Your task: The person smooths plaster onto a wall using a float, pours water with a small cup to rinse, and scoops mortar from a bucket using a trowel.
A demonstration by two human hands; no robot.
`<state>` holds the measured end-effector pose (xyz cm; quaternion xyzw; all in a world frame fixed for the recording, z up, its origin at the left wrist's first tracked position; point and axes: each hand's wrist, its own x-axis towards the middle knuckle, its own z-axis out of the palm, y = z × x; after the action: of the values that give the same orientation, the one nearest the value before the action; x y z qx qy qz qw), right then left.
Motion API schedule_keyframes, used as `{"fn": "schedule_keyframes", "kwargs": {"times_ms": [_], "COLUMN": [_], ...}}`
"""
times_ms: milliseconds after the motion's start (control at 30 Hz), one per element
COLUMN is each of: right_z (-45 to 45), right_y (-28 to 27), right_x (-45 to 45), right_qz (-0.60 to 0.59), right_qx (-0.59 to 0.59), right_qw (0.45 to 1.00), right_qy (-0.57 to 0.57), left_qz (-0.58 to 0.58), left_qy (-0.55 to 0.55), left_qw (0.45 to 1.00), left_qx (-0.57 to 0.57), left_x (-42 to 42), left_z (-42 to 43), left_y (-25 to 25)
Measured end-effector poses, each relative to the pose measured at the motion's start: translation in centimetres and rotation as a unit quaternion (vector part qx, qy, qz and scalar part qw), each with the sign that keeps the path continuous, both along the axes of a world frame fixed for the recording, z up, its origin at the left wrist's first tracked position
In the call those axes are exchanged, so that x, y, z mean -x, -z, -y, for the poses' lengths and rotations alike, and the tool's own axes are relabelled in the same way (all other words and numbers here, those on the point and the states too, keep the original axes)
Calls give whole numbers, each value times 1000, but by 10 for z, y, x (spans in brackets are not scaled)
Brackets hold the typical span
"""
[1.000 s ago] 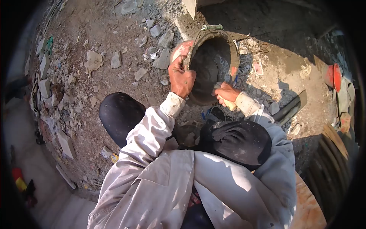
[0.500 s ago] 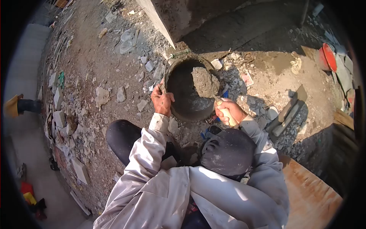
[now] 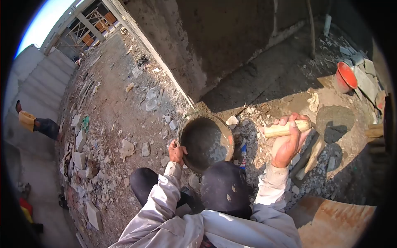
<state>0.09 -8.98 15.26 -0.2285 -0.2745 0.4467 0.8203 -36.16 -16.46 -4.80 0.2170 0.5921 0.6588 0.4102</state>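
Note:
My left hand (image 3: 177,153) is closed on the left rim of a round, mortar-smeared bucket (image 3: 229,142). Wet grey mortar (image 3: 202,136) lies inside it. Out to the right, my right hand (image 3: 286,144) wraps round the pale wooden handle of a trowel (image 3: 337,115). The trowel's blade points away to the right and looks grey with mortar. Beneath it on the rubble lies a long plastering float (image 3: 312,159) with a wooden handle, partly hidden by the trowel.
A rough wall with a pale edge (image 3: 159,58) rises just beyond the bucket. Broken stones and rubble (image 3: 126,149) cover the ground. A red bucket (image 3: 346,76) stands at the far right, and a board (image 3: 335,223) lies near my right side. Another person (image 3: 39,124) is at far left.
My right hand has swung the trowel from over the bucket out to the right, above the float. My left hand stays on the rim. The view has tilted up.

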Motion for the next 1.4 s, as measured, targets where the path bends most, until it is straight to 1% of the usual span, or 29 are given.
{"fn": "schedule_keyframes", "kwargs": {"times_ms": [100,167,200,267,300,333,367,400,467,500,533,567,600,633,667,700,733,800,833,900,967,1000,1033,1100,1133,1200,1267,1333,1400], "right_z": [-32,-58,-75,-111,-136,-157,-168,-170,-143,-115,-86,-61,-43,-25,-16,-12,-3,4,11,23,37,39,41,37,32,18,8,6,1], "right_y": [-10,-16,-10,5,31,62,87,104,112,119,112,114,115,130,145,180,170,285,286,281,270,255,240,211,210,173,125,61,4], "right_x": [6,21,34,78,100,119,131,136,123,109,92,74,55,45,35,30,39,67,72,91,69,57,46,36,42,44,42,41,43], "right_qz": [64,124,141,149,255,361,537,685,809,781,751,738,701,672,656,636,505,322,240,68,7,-34,-76,-183,-194,-273,-283,-213,-130], "right_qx": [-23,-30,-26,-12,25,63,76,87,76,43,81,100,115,145,189,156,277,311,366,463,388,369,351,342,278,192,136,77,8], "right_qw": [981,947,927,903,856,795,765,698,582,623,644,641,645,655,613,591,578,622,613,578,614,621,624,598,626,634,685,803,894], "right_qy": [181,295,345,403,448,484,347,190,-19,-27,-121,-186,-282,-315,-397,-471,-577,-642,-658,-669,-687,-691,-694,-702,-703,-698,-657,-552,-428], "left_qz": [-6,-12,-13,-16,-16,-14,-9,-12,-16,-10,-8,-8,-12,-19,-23,-23,-23,-68,-56,-51,-69,-56,-42,-32,-32,-51,-41,-45,-37], "left_qy": [9,13,12,9,9,9,-4,-3,5,7,15,23,34,27,9,-5,-17,3,-3,-6,0,-1,0,3,-10,-22,-19,-20,-19], "left_qw": [1000,1000,1000,1000,1000,1000,999,1000,1000,1000,1000,999,999,999,1000,1000,1000,998,998,999,998,998,999,999,999,998,999,999,999], "left_qx": [5,10,15,15,12,11,31,28,26,14,15,20,21,12,12,9,3,-10,-10,-11,-9,-7,-10,-5,14,28,29,19,21], "left_x": [6,11,11,15,15,13,10,6,1,0,-5,-8,-10,-19,-32,-43,-50,-52,-56,-55,-46,-43,-39,-31,-30,-32,-31,-33,-28], "left_z": [2,0,1,0,0,3,2,1,0,1,0,4,3,3,4,5,4,6,7,7,8,6,3,3,3,0,1,2,0], "left_y": [6,8,10,11,11,12,8,2,-5,-5,-3,-3,-5,-7,-14,-18,-19,-14,-21,-24,-15,-13,-12,-10,-10,-14,-12,-11,-4]}}
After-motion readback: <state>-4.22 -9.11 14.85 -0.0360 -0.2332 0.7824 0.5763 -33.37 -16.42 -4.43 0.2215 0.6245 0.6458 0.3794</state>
